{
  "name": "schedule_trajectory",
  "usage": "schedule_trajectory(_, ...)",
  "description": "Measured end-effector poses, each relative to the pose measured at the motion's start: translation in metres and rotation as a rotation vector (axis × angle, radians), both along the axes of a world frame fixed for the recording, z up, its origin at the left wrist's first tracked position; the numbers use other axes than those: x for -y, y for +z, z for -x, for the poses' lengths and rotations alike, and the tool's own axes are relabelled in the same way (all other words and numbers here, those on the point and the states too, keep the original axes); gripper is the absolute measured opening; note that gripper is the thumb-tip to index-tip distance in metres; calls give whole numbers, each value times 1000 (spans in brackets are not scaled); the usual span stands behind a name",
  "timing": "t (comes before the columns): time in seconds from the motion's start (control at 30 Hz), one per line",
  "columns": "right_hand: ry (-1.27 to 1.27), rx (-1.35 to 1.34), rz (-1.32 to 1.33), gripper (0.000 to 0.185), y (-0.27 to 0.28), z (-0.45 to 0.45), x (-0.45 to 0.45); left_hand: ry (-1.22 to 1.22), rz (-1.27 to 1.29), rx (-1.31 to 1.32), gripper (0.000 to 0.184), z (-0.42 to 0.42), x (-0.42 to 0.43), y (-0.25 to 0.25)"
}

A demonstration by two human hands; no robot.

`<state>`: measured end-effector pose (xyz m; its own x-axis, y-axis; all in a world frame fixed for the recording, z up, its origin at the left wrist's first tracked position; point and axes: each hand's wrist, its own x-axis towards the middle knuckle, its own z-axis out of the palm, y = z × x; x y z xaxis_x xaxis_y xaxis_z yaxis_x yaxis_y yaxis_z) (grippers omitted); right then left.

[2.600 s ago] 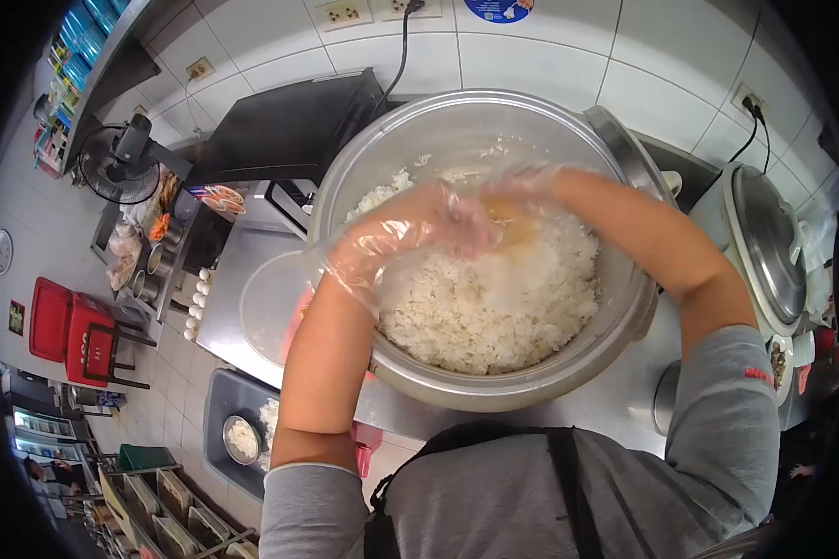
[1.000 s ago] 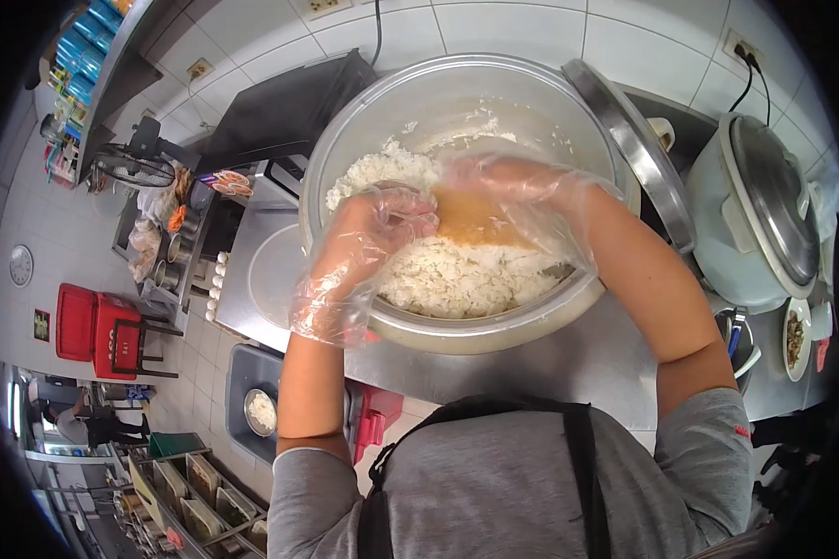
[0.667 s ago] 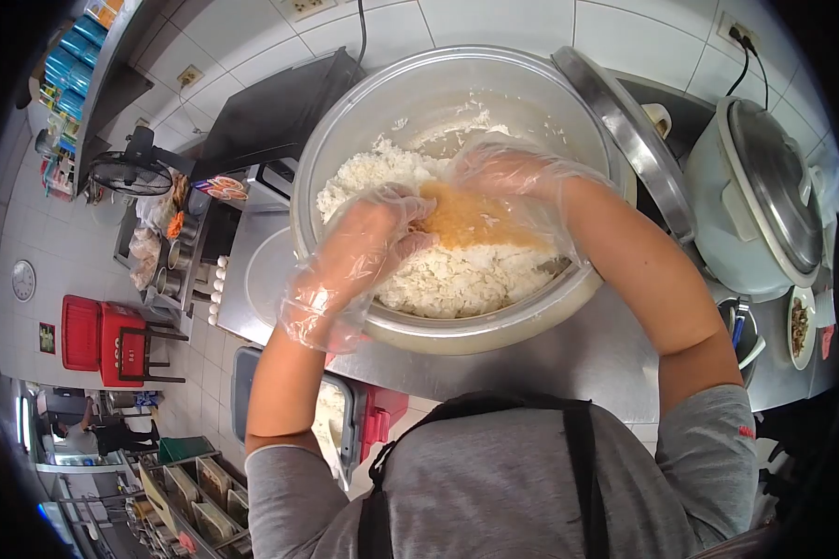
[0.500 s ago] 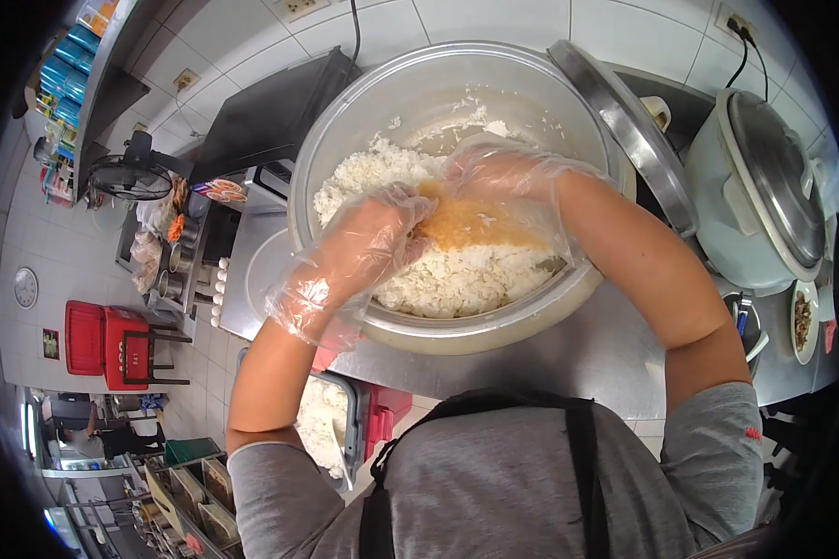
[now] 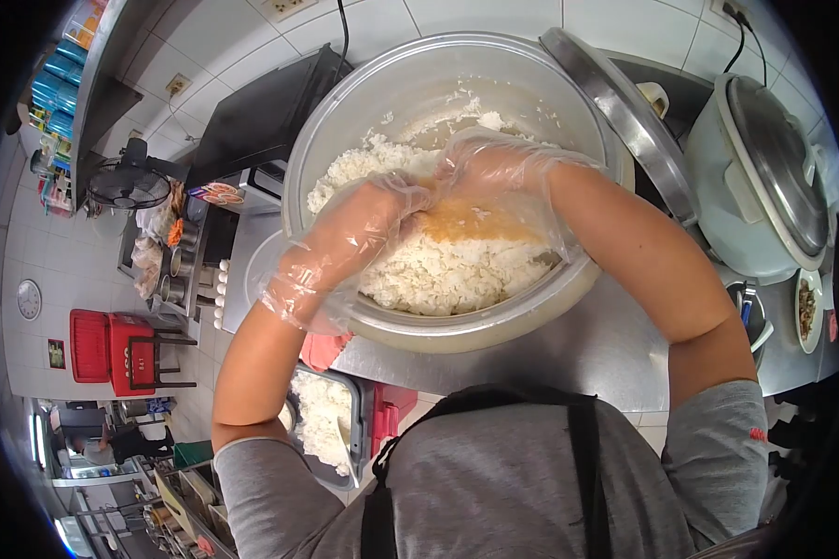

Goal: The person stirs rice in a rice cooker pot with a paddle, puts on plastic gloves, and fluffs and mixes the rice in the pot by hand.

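A large metal pot holds a heap of white rice. Over the rice lies a golden-brown sheet of browned rice crust, with some white grains stuck to it. Clear, loose plastic gloves cover both hands. My left hand is closed, fingers curled at the crust's left edge. Close beside it, my right hand is closed at the crust's upper edge. The gloves and crust partly hide the fingertips.
A metal lid leans on the pot's right side, near a lidded rice cooker. Below left, a grey tub holds more rice. A plate of food stands far right; a fan is at left.
My left hand has moved slightly up and closer to my right hand. The crust's left end is less exposed. The view has shifted a little.
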<state>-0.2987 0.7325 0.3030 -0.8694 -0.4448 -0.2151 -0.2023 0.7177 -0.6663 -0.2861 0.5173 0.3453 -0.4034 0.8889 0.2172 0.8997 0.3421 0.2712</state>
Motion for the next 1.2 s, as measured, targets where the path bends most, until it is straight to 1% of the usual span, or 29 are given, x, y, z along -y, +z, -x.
schedule_trajectory(0.07, 13, 15, 7, 37, 3, -2, 0, -4, 48, 38, 29, 0, -3, 5)
schedule_trajectory(0.17, 17, 18, -70, 42, 5, 1, 1, -19, 84, 122, 30, 10, -3, 5)
schedule_trajectory(0.27, -29, 31, 13, 36, 8, -5, 2, 26, 111, 199, 32, 17, -3, 1)
schedule_trajectory(0.4, -52, 39, -3, 35, 8, -4, 2, 94, 163, 310, 35, 29, 1, -3)
schedule_trajectory(0.5, -60, 32, -17, 35, 5, 0, 1, 51, 121, 242, 34, 28, 5, 3)
schedule_trajectory(0.6, -31, -8, -40, 33, -3, 10, -2, 10, 109, 256, 41, 32, 7, 2)
schedule_trajectory(0.7, 11, -32, -85, 32, -1, 11, -2, 54, 178, 271, 40, 37, 5, 2)
schedule_trajectory(0.8, -28, -14, -86, 31, 7, 7, -3, 132, 61, 246, 30, 27, 1, 9)
schedule_trajectory(0.9, -80, -52, -38, 29, 3, 4, -2, 369, 173, 257, 21, 18, 13, 30)
schedule_trajectory(0.97, -75, -99, -36, 28, 8, 2, -1, 420, 165, 351, 17, 9, 17, 24)
schedule_trajectory(1.0, -82, -55, 1, 28, 6, 4, 0, 444, 163, 398, 16, 2, 19, 19)
schedule_trajectory(1.03, -91, -11, 38, 28, 2, 9, 0, 473, 26, 425, 15, -8, 17, 8)
schedule_trajectory(1.07, -102, 34, 73, 28, -2, 12, 0, 458, 31, 380, 15, -14, 16, 4)
schedule_trajectory(1.17, -146, -132, 215, 25, -13, 10, -3, 423, 15, 238, 16, -17, 18, -10)
schedule_trajectory(1.2, -156, -97, 208, 26, -9, 8, -3, 456, -1, 261, 15, -17, 20, -11)
